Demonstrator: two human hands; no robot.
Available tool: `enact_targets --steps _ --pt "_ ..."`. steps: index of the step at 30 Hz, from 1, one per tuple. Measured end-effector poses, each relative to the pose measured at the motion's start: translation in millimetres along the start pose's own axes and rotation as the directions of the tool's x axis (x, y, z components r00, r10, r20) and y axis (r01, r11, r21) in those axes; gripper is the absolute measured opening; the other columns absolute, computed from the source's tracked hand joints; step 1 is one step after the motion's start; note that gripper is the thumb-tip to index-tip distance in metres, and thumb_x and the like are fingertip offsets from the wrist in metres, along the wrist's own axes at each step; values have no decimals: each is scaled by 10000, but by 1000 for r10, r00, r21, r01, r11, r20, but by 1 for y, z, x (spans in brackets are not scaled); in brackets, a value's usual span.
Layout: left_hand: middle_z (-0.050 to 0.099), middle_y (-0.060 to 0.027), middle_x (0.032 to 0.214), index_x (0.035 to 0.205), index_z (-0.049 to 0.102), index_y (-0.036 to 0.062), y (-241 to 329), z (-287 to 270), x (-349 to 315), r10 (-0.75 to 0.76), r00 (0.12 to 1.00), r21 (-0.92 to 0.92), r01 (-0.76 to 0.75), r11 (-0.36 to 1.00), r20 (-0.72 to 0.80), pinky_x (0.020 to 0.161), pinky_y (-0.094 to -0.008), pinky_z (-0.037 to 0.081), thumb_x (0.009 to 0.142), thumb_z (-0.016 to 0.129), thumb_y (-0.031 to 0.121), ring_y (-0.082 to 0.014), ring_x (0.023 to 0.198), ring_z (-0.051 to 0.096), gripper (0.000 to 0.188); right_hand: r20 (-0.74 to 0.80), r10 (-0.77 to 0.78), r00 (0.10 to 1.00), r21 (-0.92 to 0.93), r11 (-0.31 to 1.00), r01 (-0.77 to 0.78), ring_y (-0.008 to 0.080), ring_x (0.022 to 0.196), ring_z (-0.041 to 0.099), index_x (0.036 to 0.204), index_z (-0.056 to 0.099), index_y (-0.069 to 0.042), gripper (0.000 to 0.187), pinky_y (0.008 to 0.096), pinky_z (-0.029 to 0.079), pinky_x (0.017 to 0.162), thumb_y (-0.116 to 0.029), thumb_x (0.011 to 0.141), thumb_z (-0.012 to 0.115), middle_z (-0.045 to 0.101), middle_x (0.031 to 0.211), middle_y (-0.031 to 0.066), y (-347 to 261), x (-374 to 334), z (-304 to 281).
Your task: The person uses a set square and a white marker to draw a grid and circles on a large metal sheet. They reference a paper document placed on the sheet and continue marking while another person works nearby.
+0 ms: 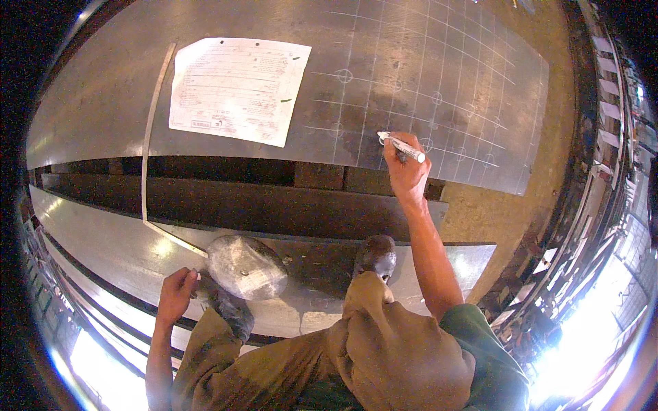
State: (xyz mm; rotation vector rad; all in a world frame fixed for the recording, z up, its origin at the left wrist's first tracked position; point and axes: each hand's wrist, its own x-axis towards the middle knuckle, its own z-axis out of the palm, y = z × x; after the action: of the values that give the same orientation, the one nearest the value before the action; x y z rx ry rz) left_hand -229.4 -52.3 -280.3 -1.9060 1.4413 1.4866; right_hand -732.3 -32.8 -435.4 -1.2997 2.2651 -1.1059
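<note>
"Your right hand (409, 172) holds what?"
"You grip a white marker (407, 148), its tip at the big metal sheet (103, 123), right of the paper (236, 92)."
"And your left hand (179, 293)?"
"You pinch a little white thing (198, 276)."

Paper sheet (236, 89) at 11 o'clock on the metal plate (103, 116) — printed lines (236, 74), boxed print (202, 124) toward its 6 o'clock edge — too small to read.
</note>
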Motion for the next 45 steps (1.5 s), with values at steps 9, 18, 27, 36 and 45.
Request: enact_targets --steps 9,18,27,36,45 --pt "541 -62 624 787 569 -13 -7 2 -1 15 1000 30 -14 999 -13 540 -315 418 980 537 296 -128 563 495 366 21 143 990 81 986 -144 243 793 705 959 662 -75 143 347 551 702 -152 851 715 716 879 109 -23 -5 4" --pt "543 -81 614 789 573 -18 30 -1 -1 84 996 145 -78 986 -36 546 -323 424 977 537 314 -137 567 517 383 120 29 992 102 994 -42 264 763 694 954 647 -56 139 343 552 666 -112 844 710 700 884 120 -37 -30 8" --pt "520 -61 618 785 560 -11 21 7 3 45 999 102 -47 994 21 555 -309 428 982 535 299 -128 572 502 368 -134 192 972 30 981 -189 43 611 492 930 659 -65 130 236 432 537 -170 873 710 610 689 -6 11 -27 -24" --pt "424 -25 598 718 482 12 -2 8 13 58 998 89 -57 994 -9 536 -300 363 982 538 309 -101 578 402 402 -146 193 970 -40 979 -201 340 769 689 945 650 -58 196 408 533 686 -248 897 644 700 829 162 29 35 -43" --pt "462 -24 600 722 514 20 -4 7 12 100 994 69 -97 993 -37 542 -290 370 983 540 289 -99 575 426 375 -135 77 988 -76 993 -87 343 752 676 914 628 -55 121 408 531 669 -168 880 653 687 817 154 27 48 -33"
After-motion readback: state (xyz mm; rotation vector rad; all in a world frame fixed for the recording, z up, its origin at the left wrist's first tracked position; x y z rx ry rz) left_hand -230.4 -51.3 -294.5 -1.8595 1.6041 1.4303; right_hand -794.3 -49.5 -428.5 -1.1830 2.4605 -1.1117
